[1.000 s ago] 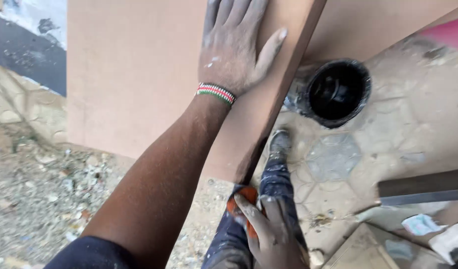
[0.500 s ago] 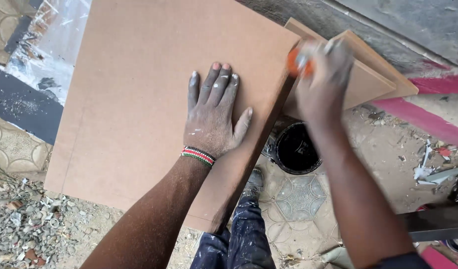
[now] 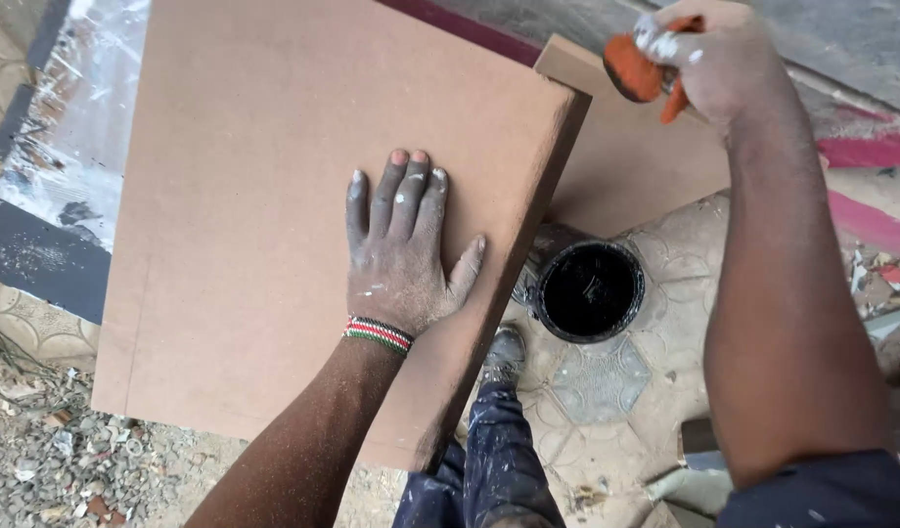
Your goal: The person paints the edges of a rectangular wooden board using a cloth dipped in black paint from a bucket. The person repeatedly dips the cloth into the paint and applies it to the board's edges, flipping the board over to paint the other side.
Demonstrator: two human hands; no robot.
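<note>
Since half a second ago the right hand [image 3: 709, 64] has risen toward 1 o'clock, fingers clamped on an orange sponge [image 3: 634, 66]; the left hand [image 3: 403, 249] stays flat, fingers together, on the smooth brown board [image 3: 245, 196], beside a round black bucket [image 3: 589, 291] at 4 o'clock

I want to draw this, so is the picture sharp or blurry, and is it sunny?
Head view: the left hand on the brown board looks sharp; the right hand holding an orange tool is slightly soft; light is even, without hard shadows.
</note>
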